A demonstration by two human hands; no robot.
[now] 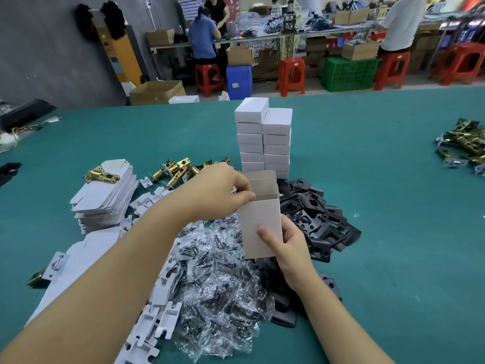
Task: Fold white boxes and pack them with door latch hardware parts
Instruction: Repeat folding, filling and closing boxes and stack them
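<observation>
I hold a white box (259,227) upright above the table, its top flap open. My right hand (287,248) grips the box's lower part, thumb on its front face. My left hand (223,187) is at the open top, fingers curled at the box's upper left edge; whether it holds a part is hidden. Behind stand two stacks of closed white boxes (263,140). Brass latch bolts (178,168) lie left of the stacks. Black plates (317,219) are heaped at the right, clear screw bags (220,282) below the box, flat box blanks (105,198) at the left.
White plastic inserts (160,319) lie scattered at the lower left on the green table (393,245). More brass latches (464,143) sit at the far right edge. One latch (101,175) rests on the blanks. People work at benches beyond the table.
</observation>
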